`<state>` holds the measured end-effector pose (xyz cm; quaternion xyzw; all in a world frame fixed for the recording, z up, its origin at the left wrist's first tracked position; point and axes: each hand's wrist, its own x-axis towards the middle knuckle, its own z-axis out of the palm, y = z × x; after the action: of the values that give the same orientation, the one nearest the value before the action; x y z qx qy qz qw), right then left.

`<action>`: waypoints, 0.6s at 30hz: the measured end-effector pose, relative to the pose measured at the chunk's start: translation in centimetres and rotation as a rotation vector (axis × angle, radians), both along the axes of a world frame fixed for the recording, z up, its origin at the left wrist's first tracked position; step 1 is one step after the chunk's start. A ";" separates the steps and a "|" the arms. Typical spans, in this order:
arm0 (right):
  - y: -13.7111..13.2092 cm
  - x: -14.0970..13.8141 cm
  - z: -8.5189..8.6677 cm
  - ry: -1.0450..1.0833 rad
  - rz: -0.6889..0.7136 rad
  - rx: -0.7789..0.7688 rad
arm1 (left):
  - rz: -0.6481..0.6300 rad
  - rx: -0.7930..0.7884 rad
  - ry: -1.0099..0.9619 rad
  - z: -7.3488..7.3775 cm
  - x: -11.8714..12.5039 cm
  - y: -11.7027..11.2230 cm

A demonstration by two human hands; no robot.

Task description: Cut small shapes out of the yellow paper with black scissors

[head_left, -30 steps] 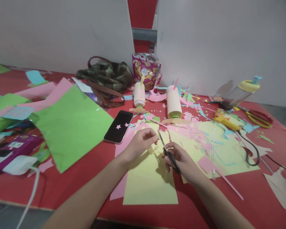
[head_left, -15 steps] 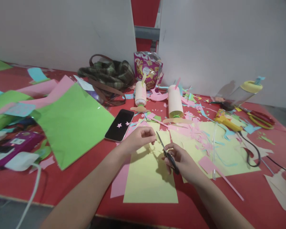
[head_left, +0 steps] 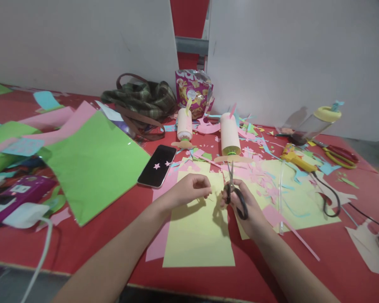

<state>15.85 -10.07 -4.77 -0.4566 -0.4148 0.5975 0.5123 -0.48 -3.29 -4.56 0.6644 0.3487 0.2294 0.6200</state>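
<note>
My right hand (head_left: 244, 206) is closed around the black handles of small scissors (head_left: 233, 187), whose blades point up and away from me. My left hand (head_left: 189, 190) is curled in a pinch on a tiny yellow paper scrap (head_left: 210, 196), just left of the scissors. Both hands hover over a yellow paper sheet (head_left: 198, 235) lying on a pink sheet (head_left: 159, 244) on the red table (head_left: 120, 235).
A phone (head_left: 157, 166) with pink stars lies left of my hands. Two paper-wrapped bottles (head_left: 230, 134) stand behind, with a snack bag (head_left: 193, 90) and plaid bag (head_left: 139, 101). Green paper (head_left: 94, 164) lies left. A glue gun (head_left: 295, 160), red scissors (head_left: 339, 153) and scraps lie right.
The scissors have swung from pointing up-left to pointing nearly straight away, and my right hand has shifted slightly right. My left hand stays pinched in about the same place.
</note>
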 end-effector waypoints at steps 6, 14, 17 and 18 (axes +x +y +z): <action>0.0 -0.3 0.2 0.058 -0.019 -0.130 | -0.085 0.059 0.046 -0.2 0.7 -0.8; 0.5 -0.3 0.0 -0.061 -0.062 -0.166 | -0.122 0.125 0.126 -0.1 1.2 -1.4; 0.5 0.1 0.1 -0.105 -0.021 -0.147 | -0.132 0.138 0.143 -0.2 1.3 -1.5; 0.4 0.2 0.0 -0.107 0.003 -0.137 | -0.137 0.148 0.147 -0.2 1.3 -1.6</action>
<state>16.08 -9.63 -4.75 -0.5213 -0.4001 0.6000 0.4562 0.81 -4.87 -4.77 0.7454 0.3291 0.1623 0.5565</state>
